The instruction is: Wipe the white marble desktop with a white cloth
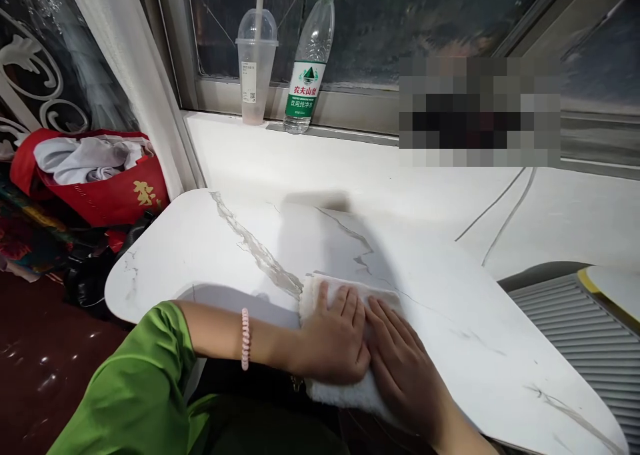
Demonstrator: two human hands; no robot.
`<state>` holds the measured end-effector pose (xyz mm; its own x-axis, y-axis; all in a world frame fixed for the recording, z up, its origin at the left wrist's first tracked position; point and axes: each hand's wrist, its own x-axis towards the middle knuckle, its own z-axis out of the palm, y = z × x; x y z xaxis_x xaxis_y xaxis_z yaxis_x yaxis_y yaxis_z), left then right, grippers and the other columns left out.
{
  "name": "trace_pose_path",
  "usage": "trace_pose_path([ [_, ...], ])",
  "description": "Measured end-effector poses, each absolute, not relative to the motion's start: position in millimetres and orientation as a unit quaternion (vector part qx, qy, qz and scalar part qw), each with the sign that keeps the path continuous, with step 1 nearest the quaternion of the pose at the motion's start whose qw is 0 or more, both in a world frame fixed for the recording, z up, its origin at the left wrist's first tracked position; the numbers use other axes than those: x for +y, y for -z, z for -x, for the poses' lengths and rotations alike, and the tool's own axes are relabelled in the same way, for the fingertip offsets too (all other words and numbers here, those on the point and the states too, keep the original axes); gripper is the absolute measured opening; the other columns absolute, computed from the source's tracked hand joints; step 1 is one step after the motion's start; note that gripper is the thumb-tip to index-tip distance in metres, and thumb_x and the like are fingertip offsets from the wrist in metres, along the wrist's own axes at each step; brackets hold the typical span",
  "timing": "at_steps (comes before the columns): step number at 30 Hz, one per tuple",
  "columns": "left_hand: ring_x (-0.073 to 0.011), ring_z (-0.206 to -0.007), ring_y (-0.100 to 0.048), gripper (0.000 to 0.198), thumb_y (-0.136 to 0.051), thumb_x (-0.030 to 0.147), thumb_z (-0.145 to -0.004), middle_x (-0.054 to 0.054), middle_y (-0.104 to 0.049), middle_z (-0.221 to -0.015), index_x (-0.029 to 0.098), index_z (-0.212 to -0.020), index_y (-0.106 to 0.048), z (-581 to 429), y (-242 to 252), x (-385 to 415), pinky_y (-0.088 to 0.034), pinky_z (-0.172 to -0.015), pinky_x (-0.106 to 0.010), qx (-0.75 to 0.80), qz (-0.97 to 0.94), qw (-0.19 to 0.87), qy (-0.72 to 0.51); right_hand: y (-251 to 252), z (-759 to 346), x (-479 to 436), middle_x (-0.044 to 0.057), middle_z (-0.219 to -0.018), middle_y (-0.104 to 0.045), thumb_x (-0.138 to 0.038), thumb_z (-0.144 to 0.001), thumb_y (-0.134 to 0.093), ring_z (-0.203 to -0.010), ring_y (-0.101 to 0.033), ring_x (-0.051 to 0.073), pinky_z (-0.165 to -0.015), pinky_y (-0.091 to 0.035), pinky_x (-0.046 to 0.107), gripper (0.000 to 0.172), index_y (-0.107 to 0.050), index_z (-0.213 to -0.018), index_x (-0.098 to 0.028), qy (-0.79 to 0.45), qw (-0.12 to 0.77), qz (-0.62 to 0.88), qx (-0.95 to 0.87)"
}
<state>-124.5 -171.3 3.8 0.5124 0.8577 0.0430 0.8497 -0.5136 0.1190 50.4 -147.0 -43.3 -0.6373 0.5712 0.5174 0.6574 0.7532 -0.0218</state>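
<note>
A white towel (330, 393) lies on the white marble-patterned table (165, 248), its near edge hanging at the table's front. My left hand (333, 338) rests flat on the towel with its fingers stretched out. Beside it, my right hand (400, 358) also presses flat on the towel, fingers extended forward and close together. The two hands touch or nearly touch near the left thumb. A pink beaded bracelet (245, 339) circles my left wrist, below a green sleeve (135, 368).
On the window ledge stand a plastic cup (257, 68) with a straw and a water bottle (309, 61). A red bag (100, 191) stuffed with white cloth sits left of the table. To the right is a ribbed grey piece (565, 321) with a white top. Part of the window is pixelated.
</note>
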Motion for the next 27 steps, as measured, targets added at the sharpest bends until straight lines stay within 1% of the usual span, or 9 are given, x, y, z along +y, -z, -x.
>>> trace_pose_path([
  [3, -0.0358, -0.148, -0.02, 0.064, -0.032, 0.034, -0.098, -0.024, -0.026, -0.156, -0.005, -0.149, -0.028, 121.7, -3.2, -155.1, -0.016, -0.119, -0.061, 0.492, -0.868, 0.05, -0.047, 47.2, -53.4, -127.8, 0.017, -0.143, -0.053, -0.024, -0.093, -0.033, -0.134, -0.047, 0.032, -0.101, -0.048, 0.054, 0.068, -0.014, -0.158, -0.02, 0.077, 0.26, 0.346, -0.898],
  [5, -0.0345, -0.148, -0.021, 0.064, -0.031, 0.033, -0.098, -0.023, -0.027, -0.157, -0.006, -0.149, -0.029, 118.7, -0.2, -134.0, -0.015, -0.119, -0.059, 0.501, -0.862, 0.054, -0.049, 50.6, -55.7, -103.1, 0.017, -0.14, -0.055, -0.024, -0.092, -0.033, -0.133, -0.049, 0.031, -0.103, -0.047, 0.052, 0.065, -0.023, -0.156, -0.016, 0.07, 0.262, 0.348, -0.897],
  [8, -0.0324, -0.147, -0.025, 0.062, -0.031, 0.031, -0.098, -0.023, -0.029, -0.156, -0.005, -0.148, -0.03, 115.1, 6.1, -86.7, -0.016, -0.12, -0.058, 0.512, -0.855, 0.046, -0.064, 53.9, -56.9, -52.4, 0.019, -0.135, -0.059, -0.024, -0.089, -0.034, -0.129, -0.052, 0.032, -0.104, -0.046, 0.051, 0.059, -0.042, -0.146, -0.01, 0.062, 0.261, 0.36, -0.894],
  [11, -0.029, -0.146, -0.027, 0.058, -0.031, 0.03, -0.098, -0.021, -0.033, -0.155, 0.0, -0.148, -0.033, 115.2, 10.8, -27.9, -0.016, -0.12, -0.055, 0.518, -0.851, 0.044, -0.074, 51.2, -51.5, 4.0, 0.019, -0.131, -0.061, -0.022, -0.086, -0.035, -0.125, -0.054, 0.032, -0.103, -0.046, 0.052, 0.055, -0.051, -0.137, -0.008, 0.055, 0.245, 0.379, -0.891],
  [15, -0.0271, -0.146, -0.028, 0.056, -0.03, 0.025, -0.098, -0.02, -0.034, -0.155, 0.001, -0.148, -0.034, 116.7, 13.7, 38.1, -0.014, -0.12, -0.054, 0.537, -0.838, 0.045, -0.088, 40.7, -37.6, 64.0, 0.02, -0.128, -0.062, -0.018, -0.083, -0.035, -0.123, -0.055, 0.031, -0.104, -0.044, 0.049, 0.052, -0.055, -0.129, -0.006, 0.044, 0.228, 0.418, -0.878],
  [18, -0.0266, -0.145, -0.03, 0.055, -0.03, 0.023, -0.097, -0.019, -0.036, -0.155, 0.001, -0.147, -0.035, 115.3, 14.9, 60.2, -0.015, -0.12, -0.053, 0.556, -0.823, 0.042, -0.111, 33.2, -30.6, 86.8, 0.02, -0.129, -0.062, -0.015, -0.08, -0.037, -0.123, -0.054, 0.03, -0.105, -0.042, 0.046, 0.051, -0.055, -0.126, -0.005, 0.025, 0.214, 0.44, -0.872],
  [22, -0.0253, -0.145, -0.03, 0.054, -0.028, 0.022, -0.097, -0.017, -0.037, -0.154, 0.001, -0.147, -0.037, 112.5, 13.8, 60.8, -0.014, -0.121, -0.052, 0.578, -0.805, 0.032, -0.131, 28.3, -28.6, 91.8, 0.018, -0.134, -0.06, -0.015, -0.081, -0.038, -0.129, -0.05, 0.029, -0.108, -0.039, 0.045, 0.049, -0.056, -0.127, -0.007, 0.003, 0.204, 0.449, -0.87],
  [25, -0.0247, -0.147, -0.025, 0.056, -0.028, 0.022, -0.097, -0.017, -0.03, -0.158, 0.001, -0.148, -0.033, 110.6, 10.6, 51.4, -0.012, -0.121, -0.051, 0.581, -0.805, 0.037, -0.116, 28.4, -31.0, 82.7, 0.017, -0.14, -0.056, -0.015, -0.085, -0.036, -0.133, -0.047, 0.028, -0.111, -0.037, 0.047, 0.05, -0.055, -0.13, -0.006, 0.008, 0.201, 0.458, -0.866],
  [27, -0.0256, -0.149, -0.021, 0.057, -0.028, 0.023, -0.098, -0.018, -0.025, -0.159, 0.0, -0.15, -0.03, 108.3, 7.8, 38.1, -0.011, -0.122, -0.051, 0.581, -0.807, 0.042, -0.104, 29.5, -36.2, 68.6, 0.018, -0.143, -0.053, -0.017, -0.087, -0.035, -0.135, -0.045, 0.028, -0.112, -0.035, 0.047, 0.051, -0.053, -0.133, -0.004, 0.015, 0.191, 0.46, -0.867],
])
